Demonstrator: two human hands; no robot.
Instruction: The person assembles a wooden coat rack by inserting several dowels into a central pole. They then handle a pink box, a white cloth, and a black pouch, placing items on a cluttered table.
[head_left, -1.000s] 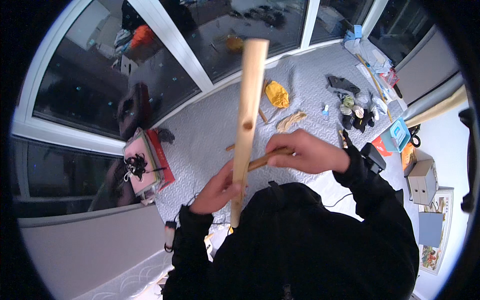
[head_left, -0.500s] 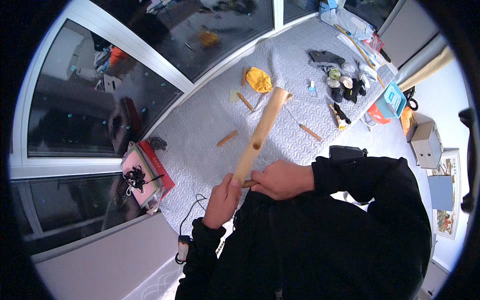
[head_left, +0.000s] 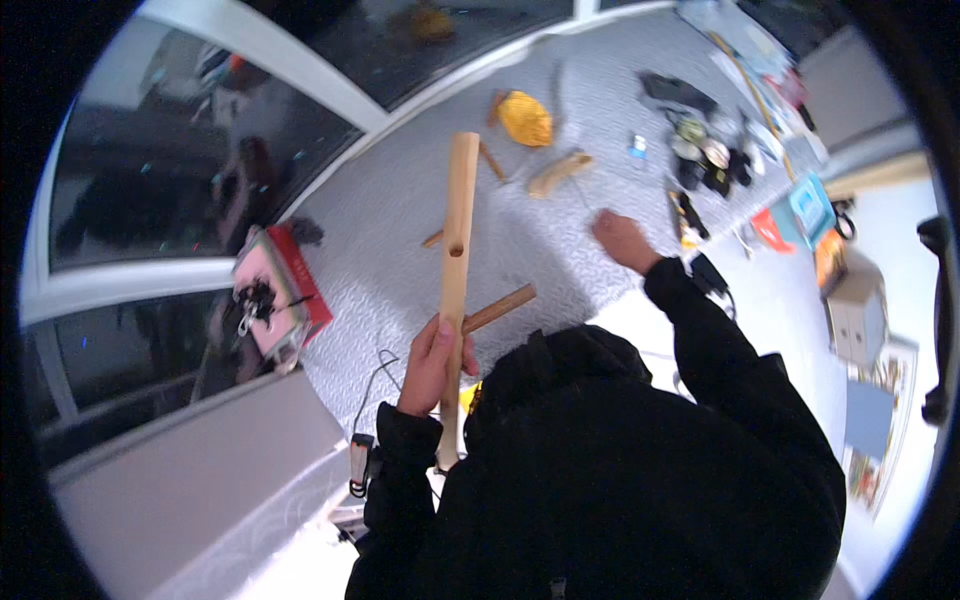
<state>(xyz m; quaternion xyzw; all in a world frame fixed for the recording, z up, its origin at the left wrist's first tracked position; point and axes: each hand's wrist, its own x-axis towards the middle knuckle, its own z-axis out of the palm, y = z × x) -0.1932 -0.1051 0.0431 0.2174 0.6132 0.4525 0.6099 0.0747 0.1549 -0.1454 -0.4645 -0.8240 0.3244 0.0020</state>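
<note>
My left hand (head_left: 430,365) is closed around a long pale wooden bar (head_left: 457,215), which stands nearly upright in view. A round hole shows partway along it. From the bar beside my fingers a short wooden peg (head_left: 502,308) sticks out to the right. My right hand (head_left: 623,243) is stretched out low over the quilted cover, fingers curled; what lies in them is hidden. Beyond the bar lie a wooden peg (head_left: 493,160), another short peg (head_left: 433,239) partly behind the bar, and a pale wooden piece (head_left: 560,174).
A yellow cloth bundle (head_left: 526,118) lies on the grey quilted cover (head_left: 370,240), near the window. Dark clothing and small balled items (head_left: 712,155) are at far right, beside a blue bin (head_left: 805,210). A red box (head_left: 300,285) with papers and black cable is at left.
My right hand has let go of the peg at the bar and moved right and away. The bar has swung more upright in my left hand, uncovering the pale wooden piece behind it.
</note>
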